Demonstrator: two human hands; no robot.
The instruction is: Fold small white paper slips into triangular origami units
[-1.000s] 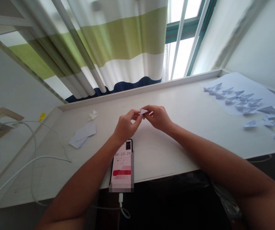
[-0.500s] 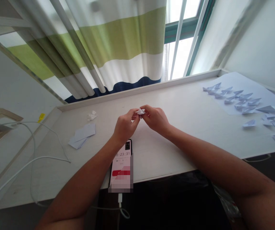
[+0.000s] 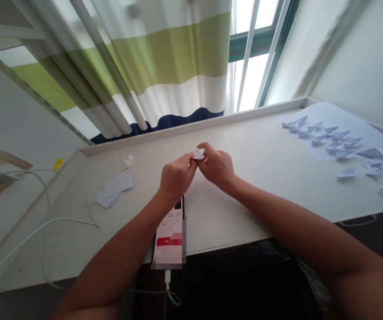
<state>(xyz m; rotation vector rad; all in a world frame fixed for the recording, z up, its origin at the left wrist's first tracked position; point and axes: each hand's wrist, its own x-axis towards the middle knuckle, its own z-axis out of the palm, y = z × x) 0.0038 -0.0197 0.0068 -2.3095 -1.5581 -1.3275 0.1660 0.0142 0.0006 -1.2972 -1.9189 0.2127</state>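
A small piece of folded white paper (image 3: 198,154) is pinched between my two hands above the middle of the desk. My left hand (image 3: 177,175) is closed on its left side, thumb toward me. My right hand (image 3: 217,165) grips the right side, with the index finger raised and bent over the paper. The fingers hide its lower part. Below my left hand and forearm lies a phone (image 3: 170,226) showing a timer, partly covered by the arm.
Several folded paper boats (image 3: 336,140) sit at the right, many on a white sheet (image 3: 331,113). Flat paper pieces (image 3: 119,185) and a crumpled white wad (image 3: 128,162) lie at the left. White cables (image 3: 47,222) cross the left side of the desk (image 3: 244,213).
The folded paper has turned and now shows a flatter, triangular face. My right index finger has lifted, and my left hand has shifted slightly right.
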